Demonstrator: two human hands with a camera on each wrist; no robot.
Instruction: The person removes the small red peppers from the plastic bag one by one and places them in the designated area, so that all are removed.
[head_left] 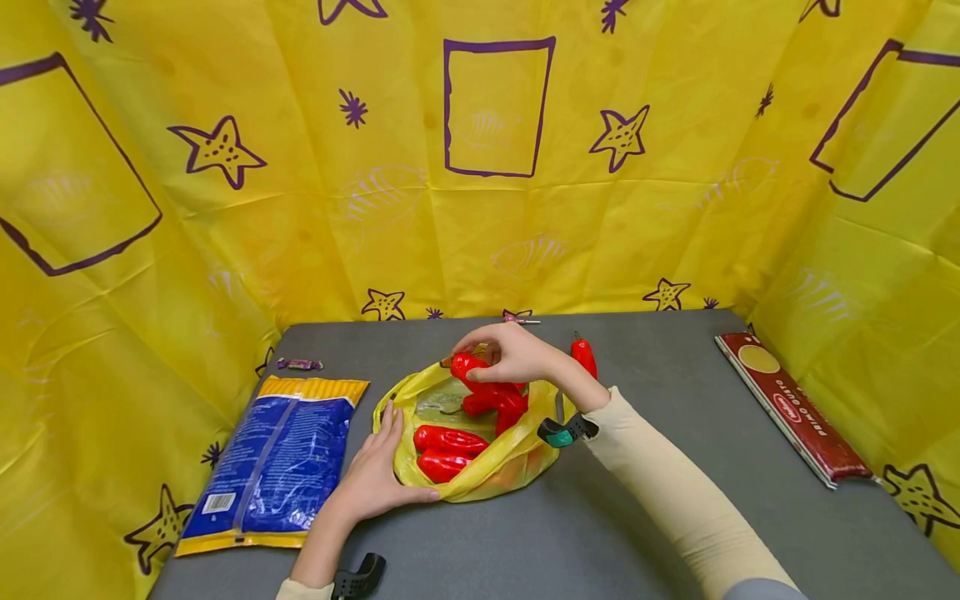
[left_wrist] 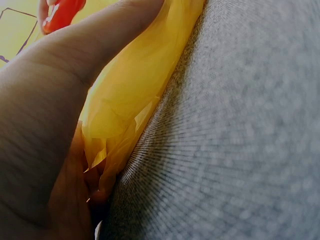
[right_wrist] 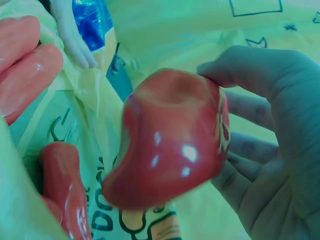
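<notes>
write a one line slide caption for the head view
Right hand grips a red pepper over a yellow bag of peppers while the left hand rests on its edge.

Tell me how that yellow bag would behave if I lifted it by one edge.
The bag looks like thin, crinkled film, so it would probably go floppy and sag. Several peppers lie loose inside and would likely slide to the low side. The left hand rests against its rim, which suggests it slumps easily on its own.

Small purple item [head_left: 299, 364] too tiny to identify.
</notes>
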